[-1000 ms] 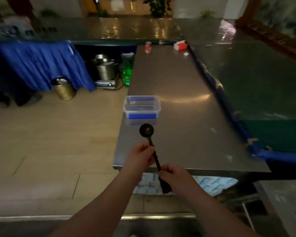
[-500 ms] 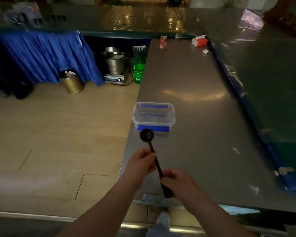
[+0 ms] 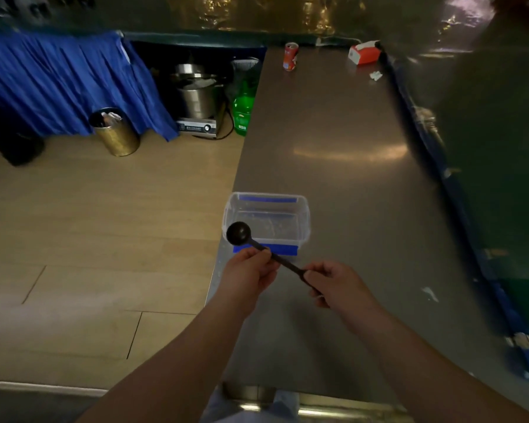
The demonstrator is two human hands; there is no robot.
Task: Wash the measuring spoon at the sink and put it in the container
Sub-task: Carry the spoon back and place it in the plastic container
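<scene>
Spoon (image 3: 238, 232) bowl now over container (image 3: 305, 215) corner (both hands gripping).

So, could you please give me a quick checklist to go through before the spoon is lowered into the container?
1. Measuring spoon held securely: ok, left hand and right hand both grip the handle.
2. Container open, no lid: ok.
3. Container interior free: ok, nothing inside.
4. Spoon bowl above the container: ok, it overlaps the near left corner.
5. Container well on the counter: not ok, it sits at the left edge.
6. Spoon washed clean: cannot tell.
</scene>
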